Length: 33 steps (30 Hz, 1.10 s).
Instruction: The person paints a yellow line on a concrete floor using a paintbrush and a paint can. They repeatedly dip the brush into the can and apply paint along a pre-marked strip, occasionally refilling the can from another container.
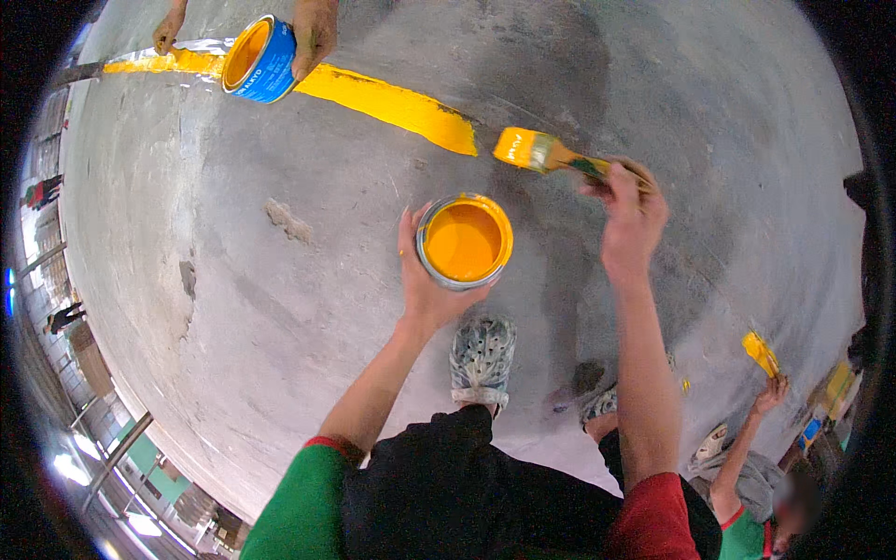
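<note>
Yellow paint tin (464,242) gripped in left hand (425,280), loaded brush (546,153) in right hand (630,219); best continued flush from stripe (392,103) end, frame centre-top.

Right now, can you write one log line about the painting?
left hand: holds yellow paint can | right hand: holds loaded paintbrush | yellow stripe: on concrete floor
</note>
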{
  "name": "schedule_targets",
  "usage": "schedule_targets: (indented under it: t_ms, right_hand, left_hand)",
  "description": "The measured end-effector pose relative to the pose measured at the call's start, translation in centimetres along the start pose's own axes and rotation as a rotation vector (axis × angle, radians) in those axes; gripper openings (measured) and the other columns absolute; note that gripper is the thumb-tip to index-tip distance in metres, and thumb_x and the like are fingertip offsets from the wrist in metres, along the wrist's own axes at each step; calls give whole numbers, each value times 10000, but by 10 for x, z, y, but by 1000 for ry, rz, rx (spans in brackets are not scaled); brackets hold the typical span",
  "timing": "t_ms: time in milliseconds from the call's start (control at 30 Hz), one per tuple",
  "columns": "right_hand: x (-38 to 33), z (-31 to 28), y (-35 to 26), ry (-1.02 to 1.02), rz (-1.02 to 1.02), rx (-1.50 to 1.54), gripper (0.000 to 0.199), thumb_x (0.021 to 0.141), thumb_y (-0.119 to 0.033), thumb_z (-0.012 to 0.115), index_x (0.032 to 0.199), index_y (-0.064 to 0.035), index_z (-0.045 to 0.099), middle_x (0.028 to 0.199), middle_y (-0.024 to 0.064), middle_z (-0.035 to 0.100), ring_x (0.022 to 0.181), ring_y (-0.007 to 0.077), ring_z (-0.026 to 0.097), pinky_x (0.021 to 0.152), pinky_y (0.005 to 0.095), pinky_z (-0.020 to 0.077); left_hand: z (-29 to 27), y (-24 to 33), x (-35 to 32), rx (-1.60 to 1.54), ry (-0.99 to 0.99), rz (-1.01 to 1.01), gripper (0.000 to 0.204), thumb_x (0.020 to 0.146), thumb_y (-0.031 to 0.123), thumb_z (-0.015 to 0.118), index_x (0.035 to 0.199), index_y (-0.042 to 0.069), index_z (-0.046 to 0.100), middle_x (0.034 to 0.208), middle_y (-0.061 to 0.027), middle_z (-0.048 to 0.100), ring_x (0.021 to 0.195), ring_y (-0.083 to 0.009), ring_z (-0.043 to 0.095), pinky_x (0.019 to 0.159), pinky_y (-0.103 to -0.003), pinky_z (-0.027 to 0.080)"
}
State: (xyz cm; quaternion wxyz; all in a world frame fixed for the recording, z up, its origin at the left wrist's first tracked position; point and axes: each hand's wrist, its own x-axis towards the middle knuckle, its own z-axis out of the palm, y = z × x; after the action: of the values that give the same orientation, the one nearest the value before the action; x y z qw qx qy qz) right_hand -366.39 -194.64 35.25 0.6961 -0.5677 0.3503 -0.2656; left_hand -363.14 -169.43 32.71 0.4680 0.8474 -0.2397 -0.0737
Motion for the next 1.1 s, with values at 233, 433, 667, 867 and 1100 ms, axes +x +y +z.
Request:
schedule_targets:
  t_ms: [233, 433, 667, 867, 1100]
  right_hand:
    - [-7, 31, -4, -12, -373, -749, 175, 936, -154, 642, 1000, 5, 676, 832, 133, 722, 710, 211, 721, 681, 324, 561]
    - [-7, 55, -5, -50, -383, -677, 142, 900, -119, 664, 995, -13, 665, 882, 150, 699, 766, 277, 710, 691, 373, 557]
    - [-18, 40, 3, 15, -201, -558, 167, 895, -140, 673, 1007, -17, 666, 915, 153, 696, 804, 303, 709, 715, 382, 559]
    - [-20, 8, -17, 73, -245, -944, 150, 903, -114, 649, 1016, -18, 671, 934, 150, 702, 825, 312, 711, 728, 379, 560]
    - [-41, -32, -22, 123, -326, -1186, 150, 901, -112, 645, 1030, -35, 646, 940, 161, 674, 843, 345, 683, 727, 410, 548]
  left_hand:
    - [-16, 4, -23, -164, 85, -34, 1347, 594, 237, 963, 1536, 27, 24, 1485, -221, 343, 1370, -343, 410, 1155, -469, 303]
    - [0, 5, -20, -173, 81, 19, 1362, 582, 238, 977, 1539, 41, 28, 1508, -233, 323, 1365, -356, 422, 1145, -471, 328]
    - [4, 7, -24, -125, 46, -39, 1407, 555, 196, 976, 1546, 53, -12, 1495, -232, 327, 1355, -351, 417, 1150, -487, 311]
    - [3, 6, -20, -146, 31, 28, 1386, 584, 257, 977, 1544, 45, 0, 1521, -239, 302, 1374, -353, 406, 1161, -481, 296]
    - [1, 10, -16, -91, 47, -21, 1394, 572, 252, 969, 1551, 46, -1, 1518, -221, 300, 1380, -344, 384, 1164, -484, 276]
